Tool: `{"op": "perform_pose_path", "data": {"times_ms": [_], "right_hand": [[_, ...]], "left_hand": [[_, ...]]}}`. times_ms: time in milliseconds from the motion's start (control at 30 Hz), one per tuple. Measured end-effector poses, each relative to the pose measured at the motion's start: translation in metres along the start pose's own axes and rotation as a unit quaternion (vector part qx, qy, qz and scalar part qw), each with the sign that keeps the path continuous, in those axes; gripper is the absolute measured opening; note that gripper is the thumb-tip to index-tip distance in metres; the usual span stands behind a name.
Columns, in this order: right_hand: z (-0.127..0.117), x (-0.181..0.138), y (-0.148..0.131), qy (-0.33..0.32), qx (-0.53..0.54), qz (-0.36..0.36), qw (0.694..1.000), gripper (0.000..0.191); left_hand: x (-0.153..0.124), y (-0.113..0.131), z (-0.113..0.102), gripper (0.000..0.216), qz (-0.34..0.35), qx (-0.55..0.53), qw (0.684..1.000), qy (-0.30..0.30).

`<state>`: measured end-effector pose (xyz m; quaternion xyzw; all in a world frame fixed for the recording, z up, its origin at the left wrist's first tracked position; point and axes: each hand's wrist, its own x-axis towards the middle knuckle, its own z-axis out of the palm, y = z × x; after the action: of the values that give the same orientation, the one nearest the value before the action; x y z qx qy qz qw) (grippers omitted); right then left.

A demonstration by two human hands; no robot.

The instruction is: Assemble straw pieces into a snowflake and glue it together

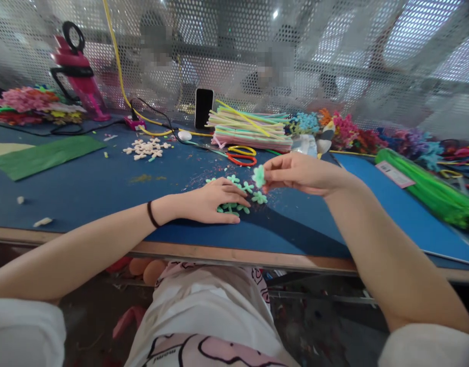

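My right hand [295, 173] hovers above the blue table mat [85, 188] and pinches a small pale green flower-shaped piece [258, 176] between thumb and fingers. My left hand [213, 201] lies palm down on the mat, fingers curled over a small heap of the same green flower pieces [234, 208]. More green pieces [259, 198] lie loose between the two hands. A black band circles my left wrist.
White flower pieces [147, 148] lie further back. Behind them: a stack of pastel sticks [249, 133], red and yellow scissors [240, 155], a phone [203, 108], a pink bottle [79, 76], green felt [43, 156], bright green stems [433, 191], coloured flower heaps. Two people sit behind the perforated screen.
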<state>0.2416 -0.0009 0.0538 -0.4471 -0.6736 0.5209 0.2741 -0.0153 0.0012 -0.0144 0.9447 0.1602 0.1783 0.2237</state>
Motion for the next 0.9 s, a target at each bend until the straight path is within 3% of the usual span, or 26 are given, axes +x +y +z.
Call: {"op": "perform_pose_path", "data": {"times_ms": [133, 267, 433, 500, 567, 667, 800, 900], "right_hand": [[-0.020, -0.012, -0.005, -0.157, -0.084, 0.037, 0.983, 0.031], [-0.025, -0.016, 0.004, -0.165, -0.082, 0.109, 0.977, 0.031], [-0.009, -0.016, 0.015, -0.214, -0.116, 0.153, 0.958, 0.036], [-0.003, -0.015, 0.018, -0.171, -0.157, 0.152, 0.961, 0.038], [-0.001, -0.014, 0.021, -0.086, -0.201, 0.135, 0.967, 0.040], [-0.003, -0.011, 0.026, 0.020, -0.250, 0.092, 0.964, 0.042], [-0.009, -0.007, 0.037, -0.003, -0.318, 0.078, 0.945, 0.046], [-0.011, -0.005, 0.042, -0.013, -0.349, 0.037, 0.936, 0.044]], "left_hand": [[0.000, -0.006, 0.001, 0.040, 0.008, 0.033, 0.999, 0.013], [0.000, -0.017, -0.001, 0.038, -0.019, 0.046, 0.998, 0.042], [0.000, -0.029, -0.002, 0.034, -0.037, 0.117, 0.990, 0.062], [0.000, -0.029, -0.003, 0.033, -0.057, 0.158, 0.981, 0.096], [0.001, -0.025, -0.005, 0.031, -0.069, 0.181, 0.973, 0.129], [0.001, -0.013, -0.004, 0.029, -0.041, 0.182, 0.969, 0.159], [0.002, 0.002, 0.004, 0.026, 0.005, 0.169, 0.976, 0.137], [0.003, 0.009, 0.010, 0.025, 0.002, 0.162, 0.979, 0.127]]}}
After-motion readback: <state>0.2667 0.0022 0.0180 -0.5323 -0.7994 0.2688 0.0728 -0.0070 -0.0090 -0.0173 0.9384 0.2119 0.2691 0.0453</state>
